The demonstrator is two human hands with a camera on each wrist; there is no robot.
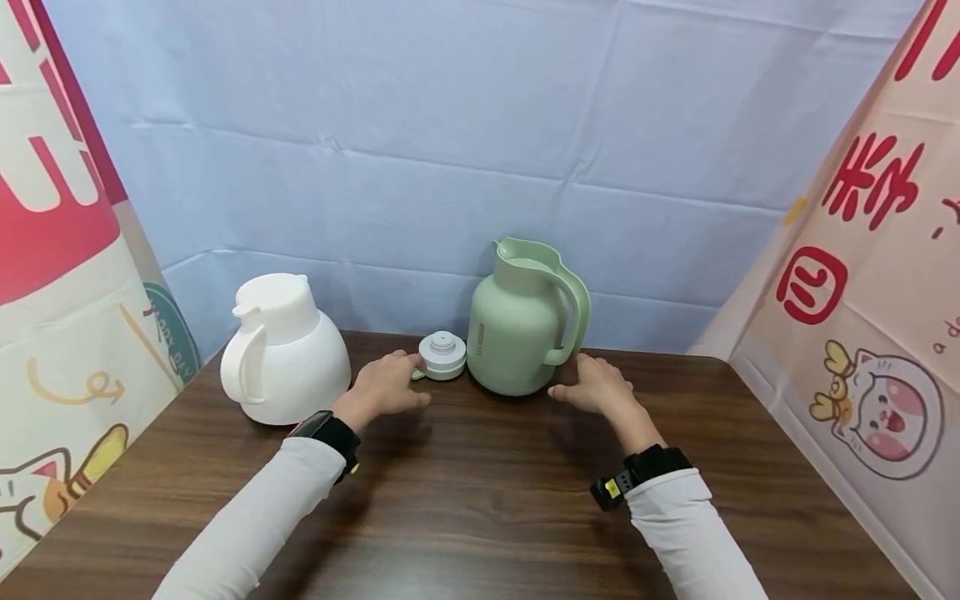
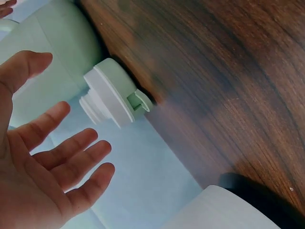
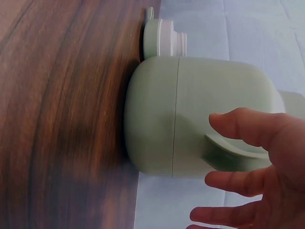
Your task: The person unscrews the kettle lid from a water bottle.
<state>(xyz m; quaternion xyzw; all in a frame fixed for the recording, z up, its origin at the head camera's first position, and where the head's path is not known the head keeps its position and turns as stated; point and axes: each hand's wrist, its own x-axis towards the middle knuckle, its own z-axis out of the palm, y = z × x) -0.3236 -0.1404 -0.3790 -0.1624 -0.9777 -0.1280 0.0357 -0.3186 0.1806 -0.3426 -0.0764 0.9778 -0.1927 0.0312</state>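
A pale green thermos jug (image 1: 510,337) stands upright at the back of the table, its top uncovered and its handle towards the right. Beside its left side lies the lid (image 1: 442,360), green rim down and white stopper up, with a small green tab. My left hand (image 1: 386,385) hovers by the lid, fingers spread and holding nothing; the left wrist view shows a gap between fingertips and lid. Around the jug's handle (image 3: 233,155), but apparently not gripping it, my right hand (image 3: 281,167) has its thumb and fingers extended.
A white thermos jug (image 1: 300,367) with its lid on stands to the left, close to my left hand. Behind the brown wooden table (image 1: 480,508) hangs a light blue cloth (image 1: 412,150). Printed cloths hang on the left and right sides.
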